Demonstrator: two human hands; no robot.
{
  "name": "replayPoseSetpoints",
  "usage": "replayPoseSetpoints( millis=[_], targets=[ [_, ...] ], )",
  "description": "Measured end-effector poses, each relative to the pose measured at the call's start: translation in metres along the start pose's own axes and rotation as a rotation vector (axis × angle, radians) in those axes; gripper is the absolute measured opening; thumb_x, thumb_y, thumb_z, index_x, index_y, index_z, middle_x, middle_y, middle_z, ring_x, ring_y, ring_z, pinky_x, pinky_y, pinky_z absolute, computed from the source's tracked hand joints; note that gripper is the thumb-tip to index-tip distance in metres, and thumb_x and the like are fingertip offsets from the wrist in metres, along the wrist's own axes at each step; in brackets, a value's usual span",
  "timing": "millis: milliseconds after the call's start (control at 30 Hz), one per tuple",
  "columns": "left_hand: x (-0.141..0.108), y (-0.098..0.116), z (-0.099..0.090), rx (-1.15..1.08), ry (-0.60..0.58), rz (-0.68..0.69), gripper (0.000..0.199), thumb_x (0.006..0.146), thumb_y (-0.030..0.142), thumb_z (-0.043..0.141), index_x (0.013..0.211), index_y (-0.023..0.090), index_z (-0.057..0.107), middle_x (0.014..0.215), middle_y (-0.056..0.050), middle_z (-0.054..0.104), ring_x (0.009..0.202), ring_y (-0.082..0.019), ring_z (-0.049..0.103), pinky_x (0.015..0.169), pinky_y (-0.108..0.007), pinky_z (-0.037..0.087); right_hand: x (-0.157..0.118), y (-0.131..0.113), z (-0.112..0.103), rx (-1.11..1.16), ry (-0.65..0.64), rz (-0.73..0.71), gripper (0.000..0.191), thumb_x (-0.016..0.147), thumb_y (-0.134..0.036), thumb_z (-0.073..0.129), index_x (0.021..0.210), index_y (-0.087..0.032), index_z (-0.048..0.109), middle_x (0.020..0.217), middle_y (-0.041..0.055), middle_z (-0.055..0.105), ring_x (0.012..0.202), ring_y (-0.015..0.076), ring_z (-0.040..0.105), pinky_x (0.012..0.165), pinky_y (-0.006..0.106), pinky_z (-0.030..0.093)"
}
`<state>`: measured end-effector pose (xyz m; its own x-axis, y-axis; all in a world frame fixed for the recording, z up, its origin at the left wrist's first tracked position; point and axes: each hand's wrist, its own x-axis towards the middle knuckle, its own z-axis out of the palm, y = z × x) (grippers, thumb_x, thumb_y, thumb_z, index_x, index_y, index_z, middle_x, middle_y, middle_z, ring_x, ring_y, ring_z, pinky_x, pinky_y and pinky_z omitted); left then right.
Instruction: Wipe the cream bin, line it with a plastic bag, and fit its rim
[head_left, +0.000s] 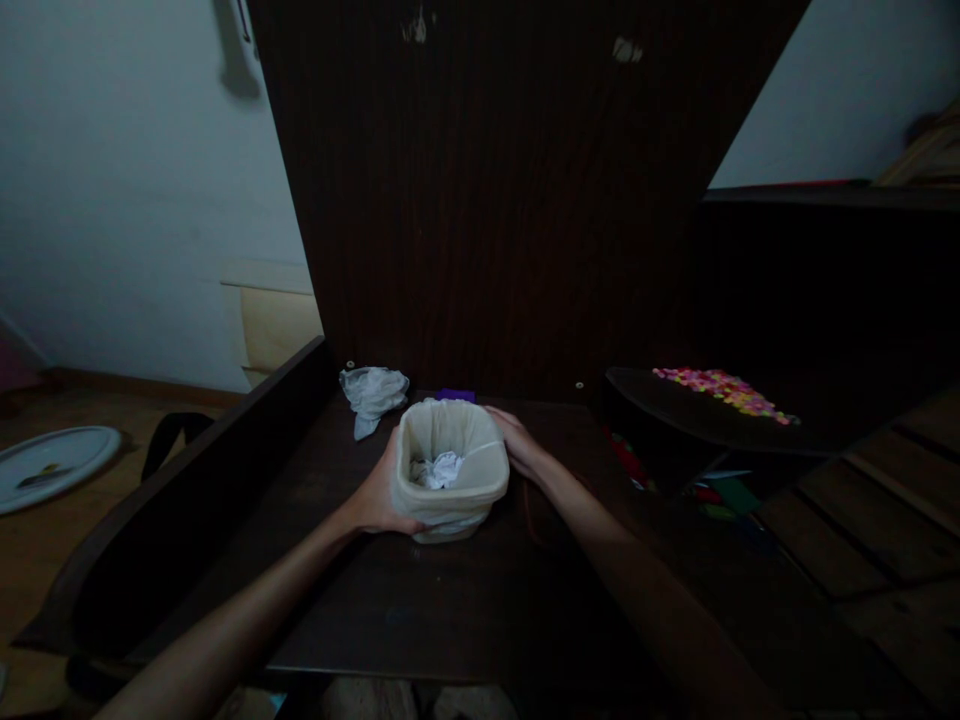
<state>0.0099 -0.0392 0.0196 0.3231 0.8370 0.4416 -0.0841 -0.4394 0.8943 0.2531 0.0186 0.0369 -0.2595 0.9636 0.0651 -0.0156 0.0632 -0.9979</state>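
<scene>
A small white waste bin (pixel 490 468) lined with a thin plastic bag stands between my hands on a dark wooden surface (pixel 420 620). Crumpled white paper (pixel 442 470) lies at the bottom of it. My left hand (pixel 379 492) grips its left side, thumb low at the front. From the right, my right hand (pixel 514 440) is wrapped round the far right side, its fingertips hidden behind the bin. A crumpled plastic bag (pixel 373 393) lies just beyond the bin to the left. Behind the bin shows a bit of a purple item (pixel 456 395).
A tall dark panel (pixel 480 200) rises at the back. Along the left runs a raised wooden side edge (pixel 225 480). To the right, a dark rounded shelf (pixel 660 405) carries a strip of small colourful pieces (pixel 727 390). A white round lid or basin (pixel 60 465) lies on the floor at left.
</scene>
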Motion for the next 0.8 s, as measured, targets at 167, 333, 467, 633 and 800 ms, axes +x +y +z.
replayPoseSetpoints(
  millis=[167,333,467,633,800],
  targets=[
    [0.0,-0.006,-0.003,-0.044,0.016,-0.016,0.112,0.033,0.035,0.099,0.135,0.018,0.057,0.139,-0.017,0.058,0.142,-0.047,0.039,0.125,-0.055,0.023,-0.036,-0.025,-0.069,-0.169,0.003,0.03,0.051,0.068,-0.064,0.078,0.093,-0.021,0.072,0.105,0.0066,0.071,0.11,0.0272,0.062,0.107,0.048,0.041],
    [0.003,-0.016,-0.007,-0.044,0.042,0.013,0.101,0.033,0.023,0.099,0.128,0.02,0.065,0.132,-0.014,0.066,0.142,-0.047,0.042,0.126,-0.057,0.023,-0.105,-0.035,-0.117,-0.745,-0.242,0.154,0.092,0.065,-0.055,0.086,0.145,-0.024,0.051,0.152,0.0127,0.048,0.141,0.0333,0.044,0.119,0.055,0.032],
    [0.008,-0.026,-0.01,-0.116,0.048,-0.022,0.099,0.028,0.017,0.098,0.123,0.022,0.069,0.13,-0.015,0.068,0.143,-0.048,0.041,0.125,-0.059,0.022,-0.13,-0.019,-0.114,-0.994,-0.323,0.265,0.136,0.05,-0.054,0.093,0.162,-0.019,0.023,0.169,0.0191,0.016,0.156,0.0391,0.014,0.126,0.056,0.019],
    [0.01,-0.028,-0.009,-0.127,0.042,-0.031,0.098,0.03,0.019,0.098,0.124,0.022,0.068,0.13,-0.015,0.068,0.143,-0.047,0.041,0.125,-0.059,0.021,-0.126,-0.001,-0.101,-1.133,-0.284,0.234,0.14,0.048,-0.054,0.092,0.162,-0.017,0.022,0.168,0.0218,0.015,0.156,0.0413,0.012,0.124,0.059,0.017],
    [0.009,-0.021,-0.005,-0.106,0.07,-0.037,0.105,0.029,0.023,0.1,0.128,0.02,0.065,0.133,-0.016,0.066,0.147,-0.047,0.035,0.126,-0.057,0.021,-0.112,-0.013,-0.105,-1.097,-0.115,0.067,0.115,0.049,-0.046,0.092,0.149,-0.018,0.044,0.153,0.0204,0.043,0.143,0.0406,0.038,0.119,0.059,0.03]
  ],
)
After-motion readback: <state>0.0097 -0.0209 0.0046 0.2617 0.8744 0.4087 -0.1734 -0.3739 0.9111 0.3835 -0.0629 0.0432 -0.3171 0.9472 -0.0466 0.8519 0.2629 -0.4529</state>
